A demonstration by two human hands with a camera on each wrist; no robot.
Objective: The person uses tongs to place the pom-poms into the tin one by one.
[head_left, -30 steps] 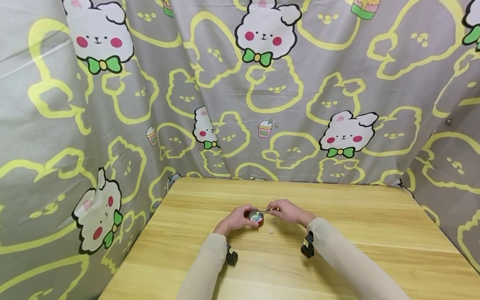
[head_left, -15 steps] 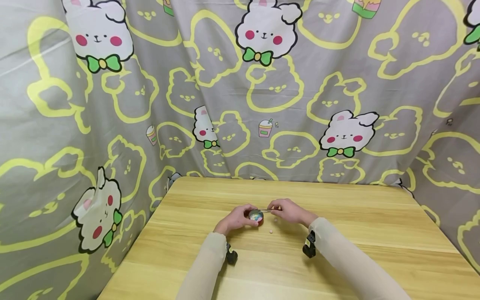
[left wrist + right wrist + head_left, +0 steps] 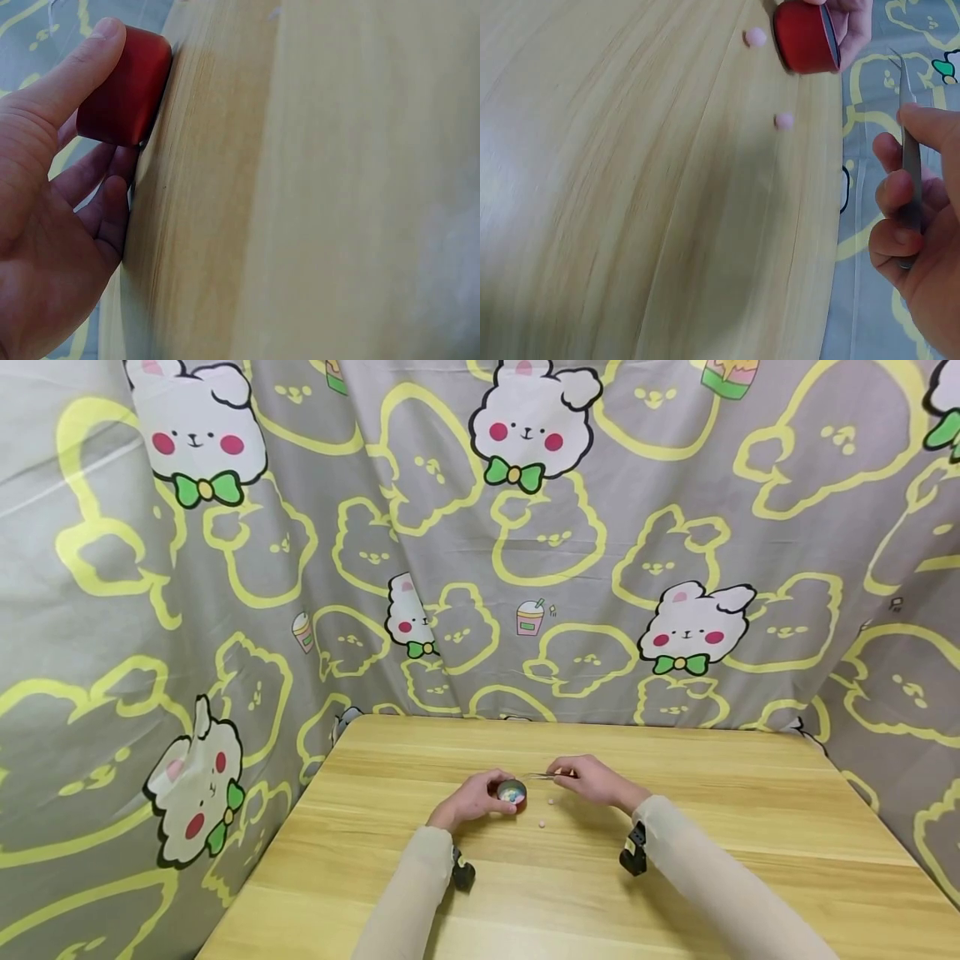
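A small round red tin (image 3: 512, 807) stands on the wooden table, with pale, blue and pink bits visible inside. My left hand (image 3: 480, 795) holds it by the side, thumb in front and fingers around the back; in the left wrist view the thumb presses the red wall. My right hand (image 3: 587, 778) grips metal tweezers (image 3: 910, 161), their fine bent tips apart with nothing between them. The tips are just right of the tin and above the table. Two small pink balls, one nearer the tin (image 3: 755, 37) and another (image 3: 784, 121), lie on the wood.
The light wooden table (image 3: 525, 893) stretches around both hands. A grey curtain (image 3: 480, 552) printed with rabbits and yellow outlines hangs behind its far edge and along the sides. A black wrist camera is strapped to each forearm.
My right hand has drawn the tweezers off to the right, from over the tin to beside it. The left hand and tin have stayed put. The farther pink ball shows more clearly.
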